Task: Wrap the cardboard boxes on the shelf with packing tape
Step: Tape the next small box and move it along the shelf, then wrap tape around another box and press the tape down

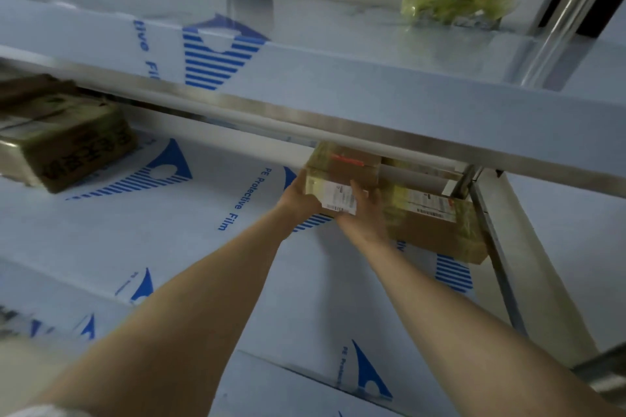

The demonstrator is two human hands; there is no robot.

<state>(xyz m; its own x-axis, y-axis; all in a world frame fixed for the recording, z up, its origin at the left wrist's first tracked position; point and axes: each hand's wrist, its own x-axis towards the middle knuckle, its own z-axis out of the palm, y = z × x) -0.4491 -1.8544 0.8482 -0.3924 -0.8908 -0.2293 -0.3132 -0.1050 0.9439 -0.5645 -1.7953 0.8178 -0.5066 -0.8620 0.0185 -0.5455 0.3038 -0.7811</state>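
At nine o'clock a taped cardboard box lies on the film-covered shelf. At centre the left hand grips the small cardboard box by its left end. The right hand seemingly clasps its labelled front. The upper shelf hides its back, and a bigger box sits just beside it at three o'clock.

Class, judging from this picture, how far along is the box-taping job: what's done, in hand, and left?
Done, apparently: the box on the left looks glossy all over with tape. In hand: the left hand and right hand hold the small box, which shows shiny tape on its near end. Left: the larger box beside it has bare brown cardboard in its middle.
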